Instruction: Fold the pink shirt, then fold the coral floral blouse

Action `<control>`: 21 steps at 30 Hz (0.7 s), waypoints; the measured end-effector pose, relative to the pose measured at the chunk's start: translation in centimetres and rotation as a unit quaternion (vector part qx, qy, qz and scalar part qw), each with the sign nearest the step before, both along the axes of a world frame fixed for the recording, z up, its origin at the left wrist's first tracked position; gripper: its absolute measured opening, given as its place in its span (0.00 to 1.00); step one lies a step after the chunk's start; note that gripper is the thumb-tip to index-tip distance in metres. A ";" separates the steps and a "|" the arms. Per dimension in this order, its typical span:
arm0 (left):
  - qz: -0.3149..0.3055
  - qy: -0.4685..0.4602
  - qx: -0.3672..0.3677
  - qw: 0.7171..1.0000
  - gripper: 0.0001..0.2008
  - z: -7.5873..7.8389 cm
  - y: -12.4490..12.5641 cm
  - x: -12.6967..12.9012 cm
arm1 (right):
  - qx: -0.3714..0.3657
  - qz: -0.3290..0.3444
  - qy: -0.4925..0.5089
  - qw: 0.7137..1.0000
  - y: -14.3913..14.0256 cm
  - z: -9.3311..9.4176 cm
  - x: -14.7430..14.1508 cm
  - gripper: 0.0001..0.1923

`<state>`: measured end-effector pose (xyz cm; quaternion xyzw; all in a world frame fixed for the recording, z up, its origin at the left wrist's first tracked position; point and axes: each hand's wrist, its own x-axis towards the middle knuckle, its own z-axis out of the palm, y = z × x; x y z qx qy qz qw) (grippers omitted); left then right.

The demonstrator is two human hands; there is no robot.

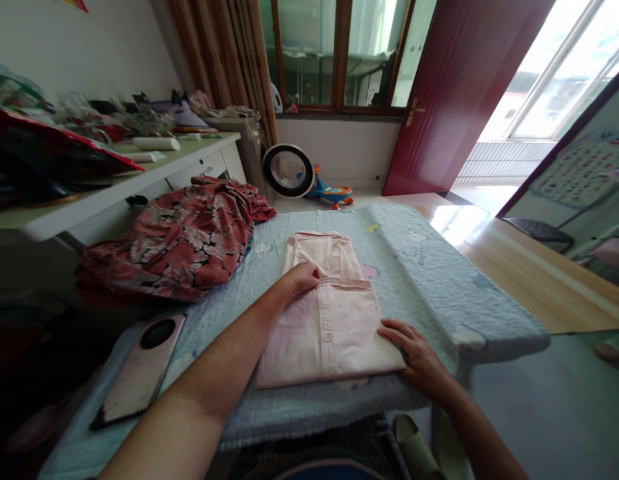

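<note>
Noting the big things first: blue-quilted desk [414, 273], surface soft and lightly rucked, so anything on it may creep if pulled. Floral cloth bundle [179, 240] heaped at the far left side; its support underneath is hidden, and a bump could tip it loose. Pink shirt [352, 327] lies folded mid-desk, button side up, lower edge near the person; a tug that way might drag it over the rim. Flat pink panel [147, 367] with a dark round patch sits left of the shirt, just beside the left forearm in this view; an outward elbow swing could knock it. Hands apart. Right hand [407, 343] rests with fingers extended along the shirt's right side, thumb's hold unclear; light pressure there may let lower layers skew. Left hand [305, 277] has fingertips drawn together, apparently pinching the fold's upper edge beside the button strip [325, 317]; lifting one layer alone would likely pucker it. Smallest, a button [328, 338]: stiff spot, could leave a ridge if pressed crooked.
</note>
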<state>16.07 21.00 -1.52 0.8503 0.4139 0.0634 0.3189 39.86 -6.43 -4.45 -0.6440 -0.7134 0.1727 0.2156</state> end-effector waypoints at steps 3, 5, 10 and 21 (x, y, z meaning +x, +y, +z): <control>-0.013 -0.008 -0.020 1.000 0.05 -0.3 0.1 0.1 | -0.042 0.058 0.034 0.997 0.3 1.8 1.2 0.31; -0.010 -0.021 -0.009 1.000 0.06 -0.3 0.0 0.1 | -0.046 0.068 0.046 0.996 1.3 3.3 1.6 0.31; -0.011 -0.055 0.037 0.998 0.06 -0.1 -0.4 -0.1 | 0.025 0.049 0.005 0.998 7.7 5.9 -1.6 0.24; -0.006 -0.098 0.066 0.993 0.08 -0.9 -1.3 -0.1 | -0.007 -0.048 -0.121 0.991 19.0 2.6 -8.0 0.14</control>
